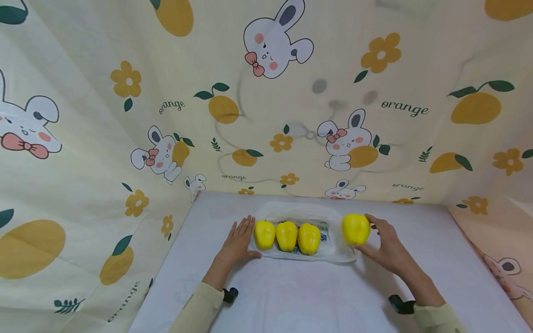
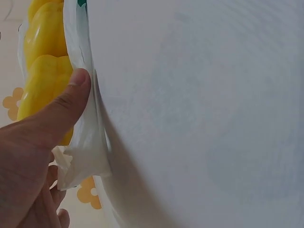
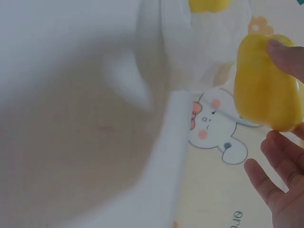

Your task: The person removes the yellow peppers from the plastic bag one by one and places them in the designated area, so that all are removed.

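My right hand holds a yellow bell pepper between thumb and fingertips. In the right wrist view this bell pepper is raised off the table, beside the end of a thin white plastic bag. Three more yellow bell peppers sit in a row on the bag, towards its left part. At the bag's left end rests my left hand, its fingers straight. The left thumb lies against the bag's near side, next to the leftmost pepper.
The bag lies on a table with a pale cover. Blue print shows on the bag, right of the row. A cloth curtain with rabbits, oranges and flowers hangs behind the table and at both sides.
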The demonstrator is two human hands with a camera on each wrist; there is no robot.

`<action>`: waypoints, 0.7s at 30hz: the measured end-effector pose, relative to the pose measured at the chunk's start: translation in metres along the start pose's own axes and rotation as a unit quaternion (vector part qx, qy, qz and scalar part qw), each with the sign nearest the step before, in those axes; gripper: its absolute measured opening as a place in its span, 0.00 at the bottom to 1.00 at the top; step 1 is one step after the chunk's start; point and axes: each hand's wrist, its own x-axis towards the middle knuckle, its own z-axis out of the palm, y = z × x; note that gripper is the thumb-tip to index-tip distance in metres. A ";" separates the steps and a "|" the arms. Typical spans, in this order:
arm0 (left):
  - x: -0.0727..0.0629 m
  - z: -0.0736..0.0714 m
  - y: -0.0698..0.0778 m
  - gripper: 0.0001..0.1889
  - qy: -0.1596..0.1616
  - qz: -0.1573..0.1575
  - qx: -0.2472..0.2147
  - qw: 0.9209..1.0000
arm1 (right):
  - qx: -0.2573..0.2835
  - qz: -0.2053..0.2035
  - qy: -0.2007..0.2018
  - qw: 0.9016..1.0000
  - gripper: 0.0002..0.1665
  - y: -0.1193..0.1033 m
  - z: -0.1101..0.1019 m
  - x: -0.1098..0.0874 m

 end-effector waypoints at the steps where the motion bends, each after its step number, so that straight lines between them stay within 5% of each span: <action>1: 0.000 0.000 0.000 0.66 -0.001 0.000 -0.001 1.000 | 0.003 0.002 -0.001 1.000 0.61 0.001 0.000 0.001; 21: 0.000 0.001 0.005 0.64 -0.005 -0.008 0.010 1.000 | 0.027 0.039 -0.033 0.998 0.61 0.034 0.000 0.013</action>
